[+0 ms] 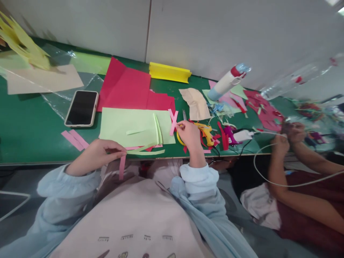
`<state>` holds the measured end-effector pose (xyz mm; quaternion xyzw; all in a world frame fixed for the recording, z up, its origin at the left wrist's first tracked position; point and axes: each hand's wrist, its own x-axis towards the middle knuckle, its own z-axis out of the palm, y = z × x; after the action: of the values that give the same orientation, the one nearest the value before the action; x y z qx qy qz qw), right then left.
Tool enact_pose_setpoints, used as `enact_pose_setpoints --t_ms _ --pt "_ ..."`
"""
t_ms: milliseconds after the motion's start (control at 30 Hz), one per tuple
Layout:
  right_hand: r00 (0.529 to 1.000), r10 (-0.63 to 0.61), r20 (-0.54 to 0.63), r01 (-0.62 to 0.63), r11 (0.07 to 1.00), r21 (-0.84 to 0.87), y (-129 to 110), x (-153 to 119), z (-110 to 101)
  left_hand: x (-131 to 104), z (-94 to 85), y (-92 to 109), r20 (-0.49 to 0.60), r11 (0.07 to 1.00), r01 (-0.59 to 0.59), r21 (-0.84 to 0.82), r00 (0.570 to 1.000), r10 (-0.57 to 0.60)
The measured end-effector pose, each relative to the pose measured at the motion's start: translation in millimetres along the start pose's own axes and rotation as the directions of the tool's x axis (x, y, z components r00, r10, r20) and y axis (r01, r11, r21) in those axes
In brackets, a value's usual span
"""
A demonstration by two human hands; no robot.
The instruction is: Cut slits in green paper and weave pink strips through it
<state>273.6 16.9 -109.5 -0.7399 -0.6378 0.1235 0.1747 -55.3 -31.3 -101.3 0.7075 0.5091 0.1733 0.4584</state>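
My left hand (100, 154) pinches paper strips at the front edge of the table; a pink strip (122, 167) hangs down from its fingertips and light green strips (146, 152) stretch to the right. My right hand (188, 133) has its thumb and fingertips together at a pink strip (174, 123) that crosses another pink one. Between my hands lies a light green sheet (118, 123) with loose green strips (157, 129) on it. Yellow-handled scissors (180, 138) are partly hidden beside my right hand.
A phone (81, 108) and pink strips (74, 139) lie left; red paper (126, 86) and a yellow folded piece (170, 72) behind. Right are a yellow glue gun (206, 134), a bottle (227, 83), a purple glue gun (230, 135) and another person's hands (288, 134) with a white cable (256, 168).
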Motion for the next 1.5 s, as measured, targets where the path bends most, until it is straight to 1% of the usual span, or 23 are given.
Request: enact_pose_setpoints --t_ms 67,133,233,367,467,533,600,700,800,867,900,967,1000,1067,1133,1200,1267,1333,1433,1500 --pt "0.999 0.05 0.012 -0.048 0.989 -0.139 1 14 0 0 0.7 2 -0.005 1.0 -0.007 -0.005 1.0 0.007" --pt "0.996 0.079 0.041 -0.067 0.969 -0.236 -2 25 3 0 1.3 4 -0.002 1.0 -0.006 -0.005 1.0 0.006" --pt "0.993 0.113 0.042 -0.095 0.948 -0.303 -7 37 11 -1 1.4 7 -0.003 1.0 -0.011 -0.003 1.0 0.011" --pt "0.992 0.122 0.04 -0.107 0.958 -0.266 -7 45 19 -4 -1.1 12 -0.021 1.0 -0.021 0.016 1.0 0.021" --pt "0.994 0.093 0.052 -0.08 0.974 -0.211 -2 47 22 -9 -5.3 16 0.007 0.999 -0.041 0.033 0.999 0.041" --pt "0.996 0.081 0.043 -0.071 0.978 -0.196 1 46 21 -13 -8.5 19 0.046 0.996 -0.093 0.015 0.995 0.092" --pt "0.997 0.075 0.019 -0.071 0.982 -0.173 3 45 18 -16 -11.0 20 0.064 0.983 -0.18 -0.026 0.981 0.181" --pt "0.997 0.063 -0.036 -0.065 0.997 -0.051 6 42 12 -18 -13.2 23 0.06 0.937 -0.336 -0.092 0.938 0.342" --pt "0.997 0.044 -0.071 -0.032 0.986 0.162 8 36 7 -18 -14.5 24 0.043 0.861 -0.48 -0.165 0.869 0.493" --pt "0.998 0.02 -0.06 0.003 0.932 0.362 7 29 4 -17 -15.6 24 0.02 0.825 -0.534 -0.188 0.837 0.546" --pt "0.999 0.003 -0.044 0.018 0.884 0.467 6 24 2 -16 -16.3 24 0.008 0.819 -0.544 -0.184 0.832 0.555" --pt "0.999 -0.037 0.003 0.027 0.768 0.64 1 11 0 -15 -17.7 25 -0.002 0.831 -0.533 -0.162 0.842 0.539" --pt "0.998 -0.056 0.027 0.022 0.725 0.689 -1 5 -1 -14 -18.2 25 -0.006 0.85 -0.506 -0.146 0.859 0.511" --pt "0.994 -0.075 0.076 -0.002 0.697 0.717 -5 -6 0 -12 -18.5 28 -0.006 0.904 -0.412 -0.111 0.91 0.414" --pt "0.991 -0.088 0.102 -0.009 0.715 0.699 -7 -13 5 -9 -17.3 32 0.012 0.954 -0.289 -0.078 0.957 0.291" --pt "0.991 -0.089 0.101 -0.004 0.728 0.685 -6 -15 14 -5 -15.1 34 0.035 0.981 -0.186 -0.059 0.981 0.188" --pt "0.993 -0.078 0.085 -0.001 0.73 0.683 -4 -15 22 -1 -12.5 32 0.03 0.991 -0.122 -0.047 0.992 0.123" --pt "0.994 -0.085 0.063 0.022 0.751 0.66 -3 -15 26 3 -10.3 28 0.0 0.997 -0.076 -0.032 0.997 0.076" --pt "0.99 -0.133 0.041 0.083 0.799 0.595 -4 -18 23 8 -8.8 23 -0.022 0.999 -0.041 -0.01 0.999 0.041" --pt "0.987 -0.158 0.044 0.103 0.806 0.583 -7 -21 19 10 -8.7 22 -0.017 0.999 -0.035 -0.001 0.999 0.035"
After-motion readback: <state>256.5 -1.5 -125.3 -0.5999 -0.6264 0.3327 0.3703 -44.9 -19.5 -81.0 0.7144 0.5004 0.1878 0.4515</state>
